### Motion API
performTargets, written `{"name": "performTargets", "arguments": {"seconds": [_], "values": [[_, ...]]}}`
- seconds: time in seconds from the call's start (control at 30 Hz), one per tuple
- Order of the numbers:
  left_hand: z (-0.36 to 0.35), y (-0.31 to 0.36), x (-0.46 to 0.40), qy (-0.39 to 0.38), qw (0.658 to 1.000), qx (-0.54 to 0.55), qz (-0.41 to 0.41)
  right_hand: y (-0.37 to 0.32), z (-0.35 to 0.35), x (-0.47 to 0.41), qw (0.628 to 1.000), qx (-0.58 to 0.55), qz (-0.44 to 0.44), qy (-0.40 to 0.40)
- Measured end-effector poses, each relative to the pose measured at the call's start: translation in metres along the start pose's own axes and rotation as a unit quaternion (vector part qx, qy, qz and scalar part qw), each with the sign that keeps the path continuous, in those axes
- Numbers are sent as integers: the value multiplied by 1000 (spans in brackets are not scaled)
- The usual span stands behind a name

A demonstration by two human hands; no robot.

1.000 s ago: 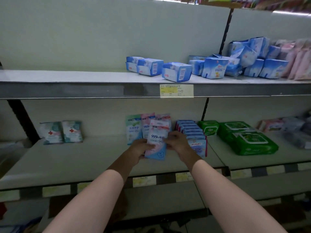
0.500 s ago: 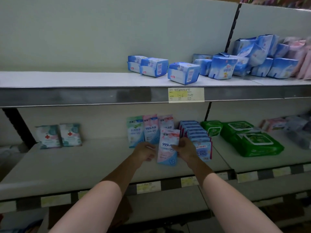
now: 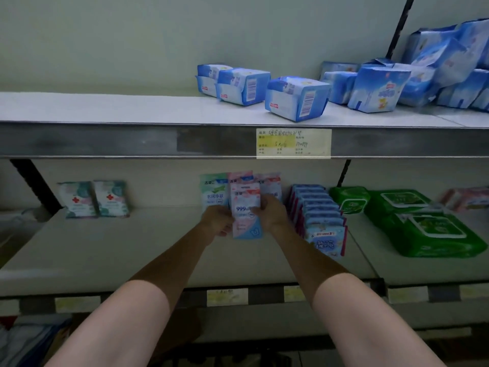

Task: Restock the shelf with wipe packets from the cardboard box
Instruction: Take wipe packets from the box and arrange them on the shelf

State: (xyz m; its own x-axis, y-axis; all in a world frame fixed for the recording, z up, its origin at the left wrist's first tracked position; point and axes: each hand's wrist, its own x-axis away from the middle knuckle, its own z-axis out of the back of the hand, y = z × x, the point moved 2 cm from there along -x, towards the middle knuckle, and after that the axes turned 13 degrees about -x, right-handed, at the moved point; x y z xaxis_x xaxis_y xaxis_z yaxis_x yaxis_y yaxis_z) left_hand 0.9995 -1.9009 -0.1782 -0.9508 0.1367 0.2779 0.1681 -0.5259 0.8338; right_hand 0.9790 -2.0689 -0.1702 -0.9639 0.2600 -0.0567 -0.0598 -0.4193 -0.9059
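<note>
Now we are pushing the pink wipe packet (image 3: 246, 210) deeper, toward the standing packets (image 3: 215, 192) at the shelf's back, where earlier it was tilting nearer the front; so this one is nearly placed. Mid-left, our left hand (image 3: 218, 221) is pinching its left edge; our right hand (image 3: 272, 211) is gripping the right. Bare shelf (image 3: 119, 250) is lying open lower left, while the blue row (image 3: 320, 218) is crowding just beside our right wrist.
</note>
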Motion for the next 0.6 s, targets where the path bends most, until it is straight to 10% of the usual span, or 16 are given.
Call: {"name": "performTargets", "arguments": {"seconds": [0.6], "values": [[11, -2, -28, 20, 1000, 7, 19, 5, -22, -37, 999, 6, 19, 46]]}}
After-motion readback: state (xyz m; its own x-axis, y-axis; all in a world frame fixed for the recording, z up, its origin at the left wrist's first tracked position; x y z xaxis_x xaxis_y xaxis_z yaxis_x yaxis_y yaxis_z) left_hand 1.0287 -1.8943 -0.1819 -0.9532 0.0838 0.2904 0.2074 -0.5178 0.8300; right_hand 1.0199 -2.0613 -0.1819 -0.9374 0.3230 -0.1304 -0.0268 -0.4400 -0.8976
